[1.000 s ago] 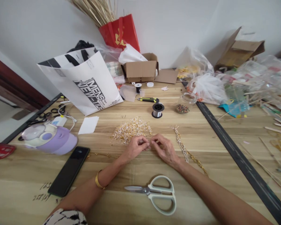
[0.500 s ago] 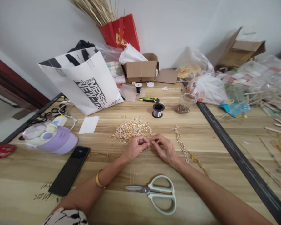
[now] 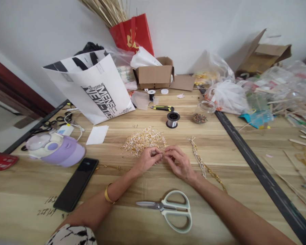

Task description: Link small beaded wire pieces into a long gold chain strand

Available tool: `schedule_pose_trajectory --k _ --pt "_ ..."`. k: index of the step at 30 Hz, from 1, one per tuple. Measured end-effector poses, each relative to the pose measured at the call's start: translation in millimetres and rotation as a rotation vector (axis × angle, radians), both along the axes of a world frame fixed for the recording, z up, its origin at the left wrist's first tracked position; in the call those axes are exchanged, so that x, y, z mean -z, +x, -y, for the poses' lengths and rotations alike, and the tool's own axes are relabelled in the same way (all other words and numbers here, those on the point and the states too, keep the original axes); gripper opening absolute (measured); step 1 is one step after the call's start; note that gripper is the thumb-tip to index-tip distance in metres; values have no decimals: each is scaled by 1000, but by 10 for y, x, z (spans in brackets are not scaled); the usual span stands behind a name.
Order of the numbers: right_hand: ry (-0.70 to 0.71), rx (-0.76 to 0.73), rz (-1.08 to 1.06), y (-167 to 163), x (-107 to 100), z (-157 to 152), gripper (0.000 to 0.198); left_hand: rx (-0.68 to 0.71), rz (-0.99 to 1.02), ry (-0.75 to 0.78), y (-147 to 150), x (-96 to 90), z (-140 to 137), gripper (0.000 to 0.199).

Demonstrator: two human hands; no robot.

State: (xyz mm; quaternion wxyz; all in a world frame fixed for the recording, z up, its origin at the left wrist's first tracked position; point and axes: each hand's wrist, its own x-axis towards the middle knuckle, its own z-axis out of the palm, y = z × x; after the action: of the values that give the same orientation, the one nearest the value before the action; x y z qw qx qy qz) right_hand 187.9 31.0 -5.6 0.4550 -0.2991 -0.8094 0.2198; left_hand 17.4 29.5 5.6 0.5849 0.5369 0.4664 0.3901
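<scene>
My left hand [image 3: 150, 158] and my right hand [image 3: 177, 161] meet fingertip to fingertip over the table, both closed in a pinch. Whatever lies between the fingertips is too small to name. Just behind my left hand spreads a heap of tiny gold and silver-coloured pieces [image 3: 142, 139]. To the right of my right hand lie gold and silver-coloured chains [image 3: 201, 162]. Scissors with pale green handles [image 3: 168, 208] rest on the wood in front of my hands, blades pointing left.
Behind the heap stand a spool of wire [image 3: 172, 119], a yellow-black utility knife [image 3: 162, 108] and a glass jar of beads [image 3: 203, 114]. A black phone [image 3: 76, 185], a purple-and-white bottle [image 3: 56, 149] and a white paper bag [image 3: 91, 88] are at left. Plastic bags [image 3: 228, 97] crowd the right.
My hands stay together in nearly the same place, with the right fingers shifting slightly. The whole view has moved a little.
</scene>
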Motion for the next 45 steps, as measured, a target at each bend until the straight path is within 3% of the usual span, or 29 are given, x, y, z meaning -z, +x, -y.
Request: schedule_pose_trajectory --k 8,14,19,30,45 --pt "47 30 120 18 50 40 12 -10 20 -4 1 -46 12 36" --pt "-40 -62 5 -3 19 5 12 -15 6 15 -9 -41 7 33" --pt "-154 -15 -59 -3 2 -22 10 -45 -48 26 -10 -3 -13 29" --pt "-242 -23 -71 -5 -5 -35 13 -31 -33 16 4 -33 -3 26" --pt "-221 -42 -37 1 -5 -45 13 15 5 4 10 -38 12 29"
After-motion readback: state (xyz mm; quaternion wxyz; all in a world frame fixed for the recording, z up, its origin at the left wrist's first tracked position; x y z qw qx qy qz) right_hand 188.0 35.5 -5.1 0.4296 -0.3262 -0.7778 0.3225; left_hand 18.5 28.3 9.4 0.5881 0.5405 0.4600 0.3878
